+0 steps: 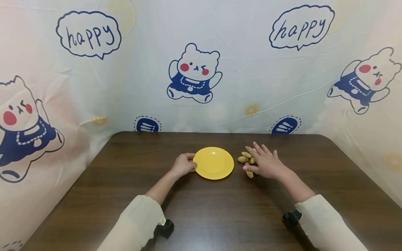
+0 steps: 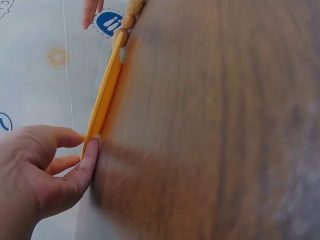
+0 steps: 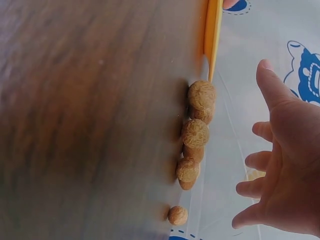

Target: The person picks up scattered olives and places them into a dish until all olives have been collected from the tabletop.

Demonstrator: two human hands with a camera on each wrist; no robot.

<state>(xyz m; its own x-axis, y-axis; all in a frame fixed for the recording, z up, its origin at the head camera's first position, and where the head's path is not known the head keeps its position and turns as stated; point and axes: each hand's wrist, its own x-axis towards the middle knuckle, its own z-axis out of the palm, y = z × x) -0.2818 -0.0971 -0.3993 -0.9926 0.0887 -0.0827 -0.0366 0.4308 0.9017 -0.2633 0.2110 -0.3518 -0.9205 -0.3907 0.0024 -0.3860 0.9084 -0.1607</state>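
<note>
A round yellow plate sits near the far middle of the table. My left hand pinches its left rim; the left wrist view shows the thumb below the rim and fingers above. Several tan, wrinkled ovals, like nuts in their shells, lie in a loose group just right of the plate. Over that group, my right hand is spread with fingers extended, hiding some of the pieces in the head view. The right wrist view shows this hand apart from them, holding nothing.
The brown wooden table has its far edge beyond the plate. A printed cloth with bears and lettering hangs behind and at both sides. Black wrist devices are at the sleeve cuffs.
</note>
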